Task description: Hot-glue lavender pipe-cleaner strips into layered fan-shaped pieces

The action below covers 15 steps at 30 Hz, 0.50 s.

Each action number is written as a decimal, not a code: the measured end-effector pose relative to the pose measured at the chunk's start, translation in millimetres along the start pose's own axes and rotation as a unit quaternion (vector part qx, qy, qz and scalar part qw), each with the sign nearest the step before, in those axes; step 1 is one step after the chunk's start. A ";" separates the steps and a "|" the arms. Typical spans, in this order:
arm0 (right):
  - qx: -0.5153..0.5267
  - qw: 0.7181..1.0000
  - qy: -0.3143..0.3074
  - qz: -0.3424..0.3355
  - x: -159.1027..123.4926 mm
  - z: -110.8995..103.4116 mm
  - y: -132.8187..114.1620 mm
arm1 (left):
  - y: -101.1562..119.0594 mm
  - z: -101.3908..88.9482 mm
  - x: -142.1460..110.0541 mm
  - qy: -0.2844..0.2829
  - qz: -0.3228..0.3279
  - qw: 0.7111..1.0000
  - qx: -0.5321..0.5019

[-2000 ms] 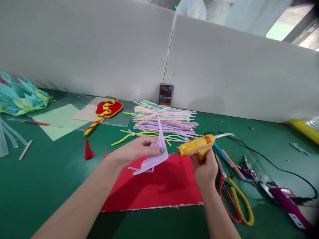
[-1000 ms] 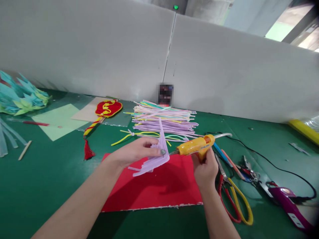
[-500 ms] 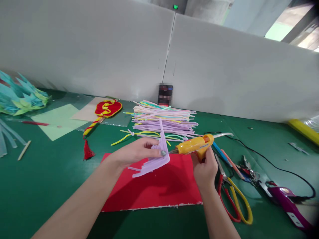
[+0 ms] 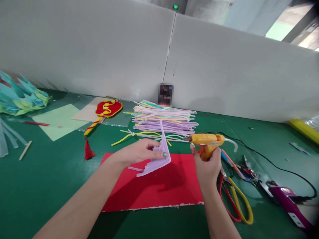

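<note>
Between the thumb and fingers of my left hand [image 4: 147,152] is a bundle of bent lilac pipe cleaners [image 4: 164,156], lying side by side with their bends to the right. One end sticks up above the rest. My right hand [image 4: 208,167] is wrapped round the handle of a yellow hot glue gun [image 4: 208,140], its nozzle pointing left and apart from the bundle. A clear glue stick [image 4: 231,143] juts from the gun's back. Both hands are above a red sheet [image 4: 159,192] on the green table.
Behind the hands lies a pile of pastel pipe cleaners [image 4: 164,119]. Scissors [image 4: 239,202], a black cord [image 4: 269,162] and a purple tool [image 4: 286,202] lie at right. A red and yellow fan [image 4: 109,109] with a tassel and blue-green paper leaves [image 4: 22,94] are at left.
My right hand has drawn the glue gun to the right and slightly up, taking its nozzle away from the lilac bundle. My left hand and the bundle have shifted only slightly.
</note>
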State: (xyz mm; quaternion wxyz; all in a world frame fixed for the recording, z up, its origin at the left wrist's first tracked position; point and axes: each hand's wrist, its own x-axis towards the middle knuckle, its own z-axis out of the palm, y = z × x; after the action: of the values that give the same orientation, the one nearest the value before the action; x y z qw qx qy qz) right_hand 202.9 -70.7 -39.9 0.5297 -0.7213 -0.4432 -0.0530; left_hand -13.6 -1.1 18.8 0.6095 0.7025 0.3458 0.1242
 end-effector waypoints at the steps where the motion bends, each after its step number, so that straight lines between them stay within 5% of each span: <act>1: -0.002 1.000 0.004 0.005 0.2 -0.2 0.4 | -1.5 0.9 1.5 0.001 -0.008 0.999 0.035; 6: -0.011 1.000 -0.020 0.010 0.3 1.2 1.3 | -13.4 6.1 9.6 -0.006 -0.011 0.984 0.177; 15: -0.017 0.998 -0.055 0.020 0.3 4.1 -2.2 | -26.6 16.4 18.3 0.029 -0.039 0.975 0.216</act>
State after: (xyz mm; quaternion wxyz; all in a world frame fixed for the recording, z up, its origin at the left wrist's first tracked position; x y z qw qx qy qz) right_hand 200.0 -67.2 -39.9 0.4936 -0.7405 -0.4560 -0.0104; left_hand 0.6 -1.6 -14.4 0.4370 0.7997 0.4095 0.0429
